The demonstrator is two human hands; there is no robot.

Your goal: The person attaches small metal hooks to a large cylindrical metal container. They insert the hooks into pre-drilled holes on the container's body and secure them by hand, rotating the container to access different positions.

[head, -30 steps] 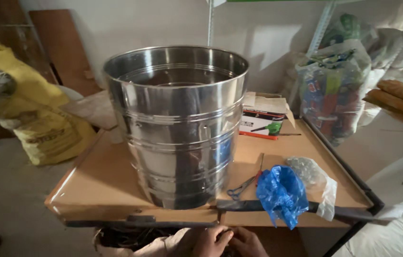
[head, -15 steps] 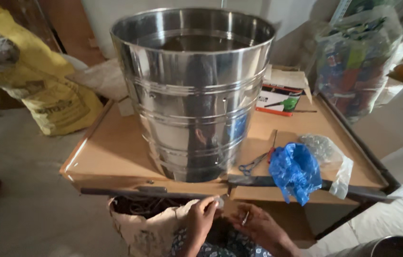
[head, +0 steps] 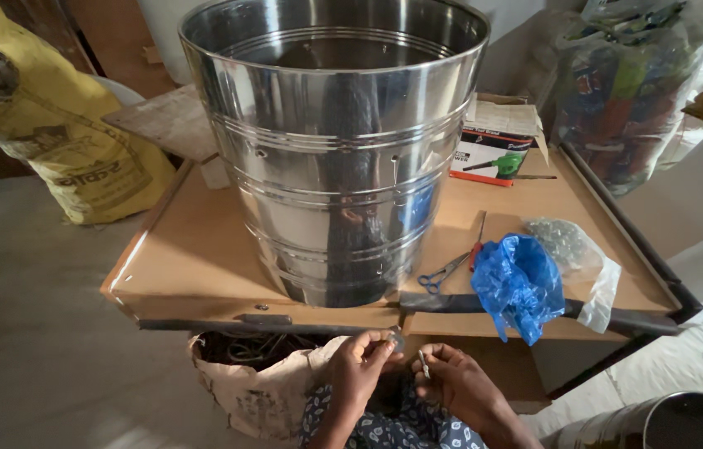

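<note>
In the head view, your left hand (head: 361, 366) pinches a small round metal piece (head: 395, 339), perhaps a washer, between thumb and forefinger, just under the front edge of the low wooden table (head: 194, 258). Your right hand (head: 459, 384) pinches a short thin metal pin (head: 424, 363), likely a rivet or small screw, though it is too small to tell for sure. Both parts are held close together, in front of your lap and just below the table edge.

These parts should be light, stiff and smooth, so they can slip easily from the fingers; I think it is better to hold them by the rim and by the shaft, with the fingertips only.

On the table, the big steel drum (head: 335, 150) stands upright close to the front edge, directly above your hands. It looks thin-walled but bulky, and its shiny side gives little to grasp; the top rim is the safer place. To its right lie blue-handled scissors (head: 443, 273), a red-handled tool (head: 476, 245), a crumpled blue plastic bag (head: 519, 284) and a clear bag (head: 572, 249), with a small printed box (head: 497, 150) behind. A paper sack (head: 256, 391) stands under the table, just beside your left hand, and a yellow sack (head: 52, 125) sits far left
</note>
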